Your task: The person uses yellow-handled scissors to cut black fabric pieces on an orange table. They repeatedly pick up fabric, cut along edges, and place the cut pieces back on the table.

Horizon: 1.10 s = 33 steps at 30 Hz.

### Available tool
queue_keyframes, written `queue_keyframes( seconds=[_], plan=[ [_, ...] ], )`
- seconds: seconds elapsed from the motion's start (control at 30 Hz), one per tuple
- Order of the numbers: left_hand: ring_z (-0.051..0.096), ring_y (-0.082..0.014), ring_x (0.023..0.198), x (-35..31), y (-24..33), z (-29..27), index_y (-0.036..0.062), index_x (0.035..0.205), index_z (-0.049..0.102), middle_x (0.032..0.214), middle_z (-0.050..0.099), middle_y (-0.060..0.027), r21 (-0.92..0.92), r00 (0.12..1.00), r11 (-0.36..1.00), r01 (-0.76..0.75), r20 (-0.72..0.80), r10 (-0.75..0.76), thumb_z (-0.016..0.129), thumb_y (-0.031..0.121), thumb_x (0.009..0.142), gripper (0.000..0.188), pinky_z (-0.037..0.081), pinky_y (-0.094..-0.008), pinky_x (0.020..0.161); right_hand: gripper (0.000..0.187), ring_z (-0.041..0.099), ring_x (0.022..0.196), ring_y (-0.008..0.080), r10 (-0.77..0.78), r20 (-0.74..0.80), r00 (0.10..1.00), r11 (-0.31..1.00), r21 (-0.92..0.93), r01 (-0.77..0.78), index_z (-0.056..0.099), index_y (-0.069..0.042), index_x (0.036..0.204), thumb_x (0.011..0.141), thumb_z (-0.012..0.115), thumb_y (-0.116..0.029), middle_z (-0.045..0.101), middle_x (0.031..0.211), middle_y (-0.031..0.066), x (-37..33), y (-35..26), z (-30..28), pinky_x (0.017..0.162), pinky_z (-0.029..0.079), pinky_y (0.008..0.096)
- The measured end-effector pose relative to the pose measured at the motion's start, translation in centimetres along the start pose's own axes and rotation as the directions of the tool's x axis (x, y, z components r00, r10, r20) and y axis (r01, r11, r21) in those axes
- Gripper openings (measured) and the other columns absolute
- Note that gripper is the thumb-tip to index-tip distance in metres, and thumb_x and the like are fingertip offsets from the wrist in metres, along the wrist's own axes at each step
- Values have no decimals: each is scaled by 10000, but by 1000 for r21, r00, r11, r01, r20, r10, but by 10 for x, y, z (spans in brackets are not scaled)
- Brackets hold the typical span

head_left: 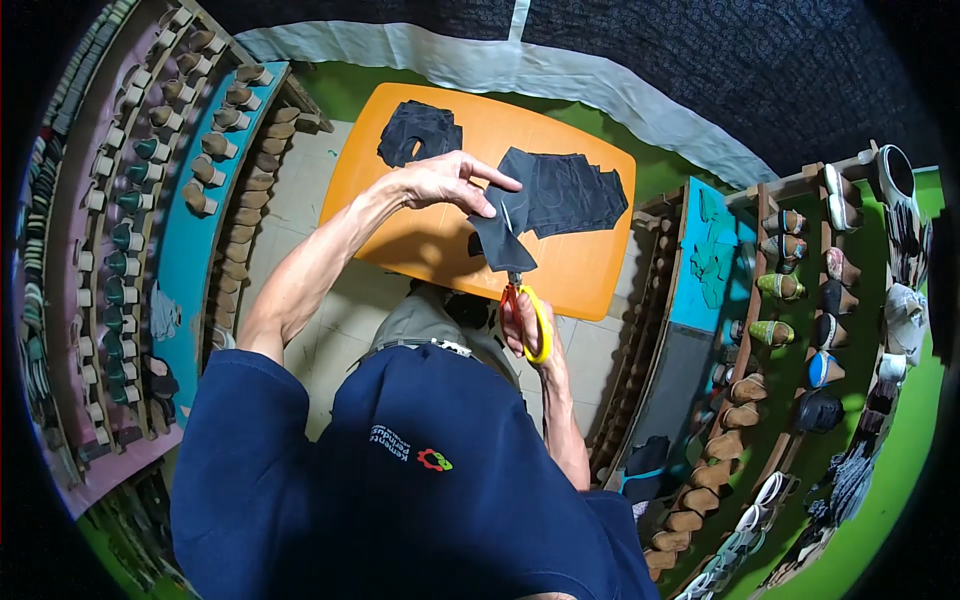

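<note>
My right hand is wrapped round the scissors, which have yellow and red handles. Their blades point away from me and lie at a black sheet piece, with part of the metal showing against it. My left hand pinches the same piece near the blades, thumb and forefinger stretched over it. Whether the piece is cloth or leather, I cannot tell. Both hands are above the orange table. Just right of the left hand's fingertips lies a stack of black cut pieces. A second black pile lies at the table's far left.
Racks of shoe lasts stand along my left. On the right are a blue shelf with green scraps and racks holding lasts and shoes. A dark curtain with a pale lower border hangs behind the table.
</note>
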<state>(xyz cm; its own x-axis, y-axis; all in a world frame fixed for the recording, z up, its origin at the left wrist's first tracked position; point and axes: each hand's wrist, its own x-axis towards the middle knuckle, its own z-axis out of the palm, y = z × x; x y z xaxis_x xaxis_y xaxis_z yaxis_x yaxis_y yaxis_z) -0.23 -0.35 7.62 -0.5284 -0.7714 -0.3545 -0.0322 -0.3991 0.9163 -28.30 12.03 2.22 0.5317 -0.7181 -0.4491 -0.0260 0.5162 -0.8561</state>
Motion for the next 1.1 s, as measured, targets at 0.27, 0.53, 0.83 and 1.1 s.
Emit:
queue_keyframes(
  seconds=[0.27, 0.53, 0.83, 1.1],
  plan=[
    [547, -36, 663, -1, -7, 0, 42, 1315, 633, 727, 578, 44, -24, 999, 999, -25, -33, 24, 777, 32, 796, 539, 487, -218, 655, 627, 399, 396, 78, -18, -13, 1000, 1000, -5, 18, 511, -54, 779, 939, 516, -661, 413, 533, -5, -2, 1, 6, 350, 331, 243],
    [515, -11, 666, 1, -23, -1, 48, 1345, 609, 717, 550, 69, -21, 999, 999, -39, -18, 38, 779, 12, 782, 589, 454, -189, 672, 643, 396, 392, 76, 1, 21, 1000, 1000, 6, -1, 518, -51, 843, 956, 447, -679, 416, 551, 0, -1, 6, 8, 353, 346, 231],
    [475, 3, 641, 2, -19, -1, 76, 1358, 606, 660, 499, 92, 26, 999, 999, -32, 15, 31, 784, 17, 750, 637, 424, -181, 657, 559, 438, 485, 81, 59, 67, 996, 994, 90, -65, 530, -47, 890, 989, 480, -595, 433, 597, -4, -6, 8, 7, 424, 381, 234],
    [476, -5, 639, 7, -24, 4, 91, 1349, 620, 699, 584, 71, 45, 999, 999, 3, 34, -5, 791, 22, 744, 632, 408, -190, 658, 552, 429, 471, 77, 76, 48, 996, 990, 115, -81, 529, -52, 889, 984, 493, -595, 435, 592, -8, -2, 6, 9, 418, 379, 234]
  ],
)
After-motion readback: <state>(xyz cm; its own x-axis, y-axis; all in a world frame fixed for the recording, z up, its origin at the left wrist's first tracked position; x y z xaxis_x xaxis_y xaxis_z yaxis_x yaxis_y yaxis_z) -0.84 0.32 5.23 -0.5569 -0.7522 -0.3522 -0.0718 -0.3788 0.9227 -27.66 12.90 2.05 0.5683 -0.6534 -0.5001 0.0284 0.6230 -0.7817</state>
